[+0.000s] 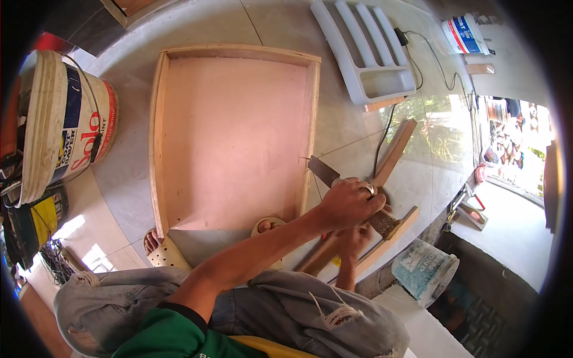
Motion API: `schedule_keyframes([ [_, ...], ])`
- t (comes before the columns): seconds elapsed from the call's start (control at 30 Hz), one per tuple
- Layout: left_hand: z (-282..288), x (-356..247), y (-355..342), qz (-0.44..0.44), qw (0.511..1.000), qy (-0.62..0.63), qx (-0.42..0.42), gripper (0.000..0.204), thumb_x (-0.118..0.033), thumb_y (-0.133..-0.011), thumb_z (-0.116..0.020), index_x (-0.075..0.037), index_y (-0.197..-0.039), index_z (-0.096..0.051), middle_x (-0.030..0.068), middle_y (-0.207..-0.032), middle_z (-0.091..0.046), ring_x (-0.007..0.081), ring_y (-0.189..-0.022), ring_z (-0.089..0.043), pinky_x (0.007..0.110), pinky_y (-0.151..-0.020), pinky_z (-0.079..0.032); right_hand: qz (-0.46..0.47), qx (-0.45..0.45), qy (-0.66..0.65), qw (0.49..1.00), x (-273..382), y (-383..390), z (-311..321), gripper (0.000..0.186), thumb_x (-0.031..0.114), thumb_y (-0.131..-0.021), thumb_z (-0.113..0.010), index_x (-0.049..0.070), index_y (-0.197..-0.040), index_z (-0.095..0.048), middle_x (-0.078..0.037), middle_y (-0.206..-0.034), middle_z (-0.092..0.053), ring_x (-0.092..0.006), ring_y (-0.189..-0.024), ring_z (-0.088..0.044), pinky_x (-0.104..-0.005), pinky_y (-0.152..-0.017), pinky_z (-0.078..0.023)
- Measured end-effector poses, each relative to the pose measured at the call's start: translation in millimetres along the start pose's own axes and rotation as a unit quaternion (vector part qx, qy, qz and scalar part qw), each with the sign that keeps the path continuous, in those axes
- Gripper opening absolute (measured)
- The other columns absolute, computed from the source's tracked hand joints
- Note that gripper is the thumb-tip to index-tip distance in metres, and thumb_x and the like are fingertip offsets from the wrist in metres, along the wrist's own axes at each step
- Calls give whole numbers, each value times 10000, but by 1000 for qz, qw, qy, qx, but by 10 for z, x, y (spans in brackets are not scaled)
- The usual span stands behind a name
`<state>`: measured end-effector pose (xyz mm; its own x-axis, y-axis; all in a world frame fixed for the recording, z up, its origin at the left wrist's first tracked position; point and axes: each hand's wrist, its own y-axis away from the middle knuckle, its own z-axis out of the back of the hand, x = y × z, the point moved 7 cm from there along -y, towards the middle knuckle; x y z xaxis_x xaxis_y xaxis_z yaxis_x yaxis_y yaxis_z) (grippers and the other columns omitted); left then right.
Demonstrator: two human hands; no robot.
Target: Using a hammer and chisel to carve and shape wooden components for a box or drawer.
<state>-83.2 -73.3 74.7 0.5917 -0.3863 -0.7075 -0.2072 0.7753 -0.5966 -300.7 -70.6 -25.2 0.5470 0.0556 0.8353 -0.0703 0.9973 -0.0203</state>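
Observation:
My left hand (352, 203), with a ring on a finger, is closed over the middle of a long, dark, straight-edged tool or bar (324, 171) whose kind I cannot make out. Its flat grey end points at the right side of a shallow wooden drawer box (233, 137). Past my fingers, its other end (383, 223) looks brown and rough, beside a light wood strip (403, 225). Just below, my right hand (356, 243) has curled fingers; what they hold is hidden. A wood piece (313, 256) lies beside that hand, near my right knee.
Another wood piece (396, 152) lies beyond my hands, near a black cord (385, 131). A pale cutlery tray (358, 83) sits at the far right. Paint buckets stand left (71, 125) and far right (462, 34); a stained bucket (424, 271) is near my right knee.

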Motion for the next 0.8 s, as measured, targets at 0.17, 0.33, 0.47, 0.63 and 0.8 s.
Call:
schedule_keyframes([
  [0.17, 11, 28, -32, 31, 999, -15, -42, 223, -191, -711, -658, -89, -878, -552, 37, -773, -626, 216, -727, -628, 359, -625, -479, 131, -76, -276, 949, 1325, -434, 1017, 365, 195, -888, -626, 83, -1186, -448, -91, -826, -576, -194, -689, -611, -320, -564, -526],
  [0.33, -59, 74, -53, 36, 999, -22, 10, 198, -178, -729, -647, -82, -881, -565, 43, -753, -631, 215, -735, -637, 353, -645, -486, 129, -87, -187, 970, 1874, -270, 1380, 226, 294, -934, -533, 191, -1131, -493, 4, -694, -504, -143, -529, -455, -335, -530, -426],
  [0.47, -106, 7, -73, 32, 999, 3, 7, 174, -177, -740, -639, -78, -869, -576, 57, -764, -639, 218, -729, -637, 348, -653, -487, 154, -119, -207, 959, 1580, 138, 921, 191, 175, -881, -577, 93, -1029, -490, -9, -671, -516, -129, -477, -467, -299, -470, -438],
  [0.63, -69, 23, -12, 47, 998, -33, -22, 141, -185, -748, -644, -79, -816, -582, 71, -762, -641, 212, -711, -628, 340, -640, -473, -4, -14, -62, 998, 1406, 178, 487, 164, 46, -846, -563, 37, -976, -463, -18, -609, -495, -125, -464, -507, -267, -402, -421],
  [0.8, -87, 62, 11, 56, 997, -41, -45, 124, -186, -751, -644, -88, -780, -575, 73, -753, -643, 191, -707, -618, 327, -628, -453, 8, -90, -205, 975, 1544, -85, 904, 214, 64, -863, -609, 119, -1031, -488, 23, -618, -481, -106, -461, -475, -256, -415, -424],
])
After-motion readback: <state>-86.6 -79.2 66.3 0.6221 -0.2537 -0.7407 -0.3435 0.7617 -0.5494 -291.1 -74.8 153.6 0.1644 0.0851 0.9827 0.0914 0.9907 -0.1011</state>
